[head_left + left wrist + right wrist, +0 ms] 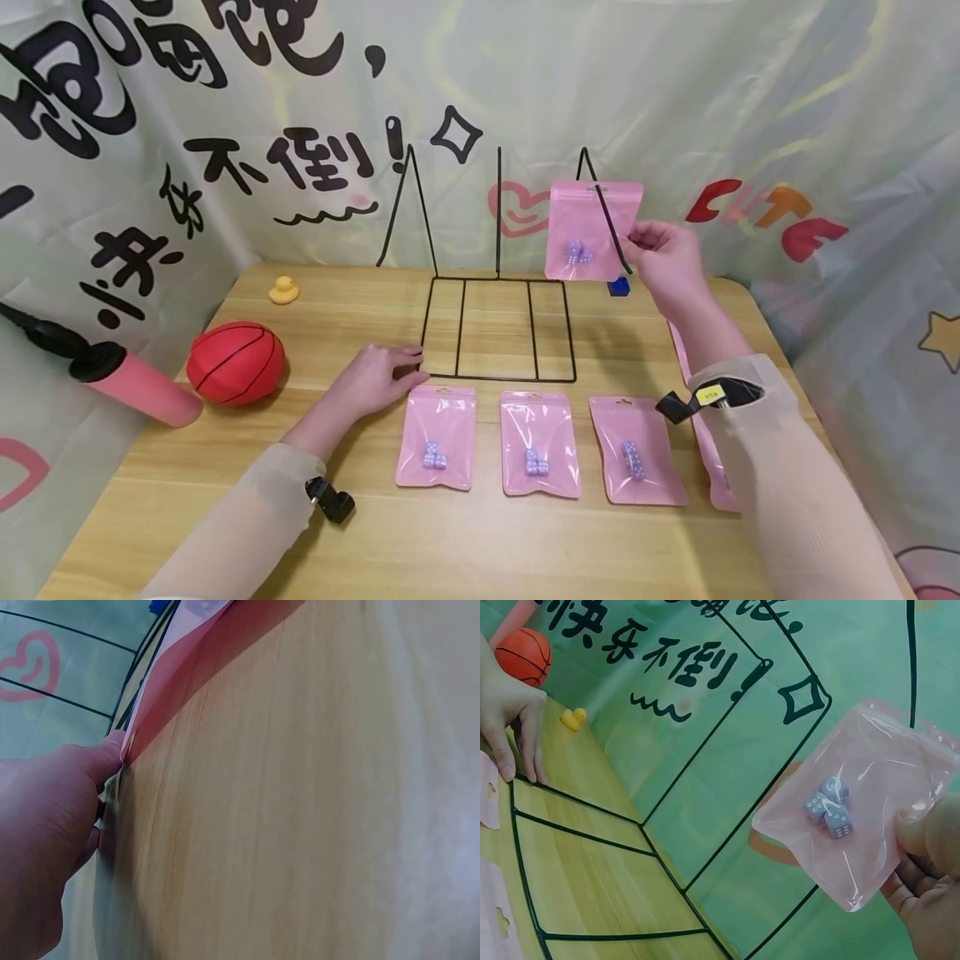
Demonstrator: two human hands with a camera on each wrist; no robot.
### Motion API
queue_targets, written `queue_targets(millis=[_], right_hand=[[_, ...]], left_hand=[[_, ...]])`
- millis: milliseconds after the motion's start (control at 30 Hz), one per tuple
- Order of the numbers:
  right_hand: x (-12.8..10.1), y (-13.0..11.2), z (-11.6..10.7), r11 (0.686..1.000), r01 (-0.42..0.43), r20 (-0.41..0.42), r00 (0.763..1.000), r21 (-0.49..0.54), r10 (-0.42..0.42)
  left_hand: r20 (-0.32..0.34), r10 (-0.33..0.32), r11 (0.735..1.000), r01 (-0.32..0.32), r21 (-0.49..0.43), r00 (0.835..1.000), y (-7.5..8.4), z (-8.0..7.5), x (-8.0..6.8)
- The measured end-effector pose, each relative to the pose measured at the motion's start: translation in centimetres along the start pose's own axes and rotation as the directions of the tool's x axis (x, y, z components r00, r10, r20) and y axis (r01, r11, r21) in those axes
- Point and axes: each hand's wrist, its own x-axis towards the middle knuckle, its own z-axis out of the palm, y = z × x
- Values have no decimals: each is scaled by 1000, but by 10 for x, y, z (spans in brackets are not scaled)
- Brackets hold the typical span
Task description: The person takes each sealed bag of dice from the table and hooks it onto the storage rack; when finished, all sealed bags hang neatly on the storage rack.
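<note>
Pouch (592,229) hangs in the air by the wire rack's (498,329) right upright, pinched at its edge by the right hand (663,258), arm raised and stretched forward. The left hand (375,379) lies flat on the worktop (187,492), fingers relaxed against the rack's front corner.

Left wrist: the thumb (101,761) touches a pink bag (202,667).

Right wrist: fingertips (930,840) nip one corner of the pouch (862,802) with dice (829,806); so thin a grip could let it slip or swing off.

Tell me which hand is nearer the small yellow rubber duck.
Left. The left hand rests on the wire rack's front corner near the small yellow rubber duck; the right hand is far across.
</note>
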Motion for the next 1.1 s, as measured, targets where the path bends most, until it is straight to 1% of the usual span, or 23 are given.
queue_targets(millis=[167, 267, 400, 500, 633, 833, 933, 1000, 1100], right_hand=[[8, 2, 0, 1000, -25, -8, 1000, 13, 25], [11, 3, -2, 1000, -23, -11, 1000, 6, 24], [11, 0, -8, 999, -31, -20, 999, -22, 30], [10, -3, -15, 998, -56, -36, 998, -35, 54], [8, -5, -24, 997, -50, -33, 998, -58, 48], [0, -3, -39, 986, 20, 18, 1000, -163, -17], [-6, 3, -50, 976, 25, 48, 999, -219, -15], [-9, 9, -58, 959, 35, 82, 997, -280, -12], [-15, 19, -69, 926, 54, 157, 988, -374, 6]], left_hand=[[6, -2, 1000, 2, -9, 1000, 0, 5, -1], [6, -10, 1000, 10, -14, 1000, 0, 7, 1], [3, -6, 1000, 6, -25, 1000, 1, 9, 5], [5, 1, 1000, -1, -31, 1000, 1, 10, 8], [15, -20, 999, 20, -35, 1000, 2, 10, 8], [25, -58, 997, 59, -40, 998, 1, 4, 4], [21, -60, 997, 61, -43, 998, 1, 2, 2], [19, -57, 997, 57, -45, 998, 0, 1, 1], [16, -50, 997, 51, -50, 999, -3, 1, 1]])
